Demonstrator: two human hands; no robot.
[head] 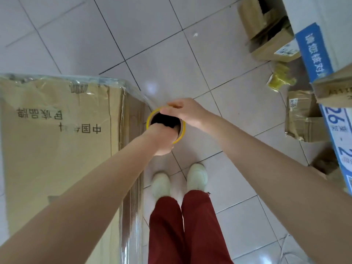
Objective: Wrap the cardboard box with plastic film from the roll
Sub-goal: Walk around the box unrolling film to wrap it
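A tiled floor (133,35) was seen from above. At its left the large cardboard box (57,140) was stood, with its top edge and near side covered by clear plastic film (133,216). Smaller boxes (266,35) (some torn open) were piled at the right. The yellow-rimmed roll (182,132) was held upright just beside the box's corner, and a sheet of film was stretched between them. The roll's far rim was pinched by the curled fingers of the right hand (187,112). The left hand (162,138) was pushed down into the core, where its fingers were hidden, so its grip could not be told.
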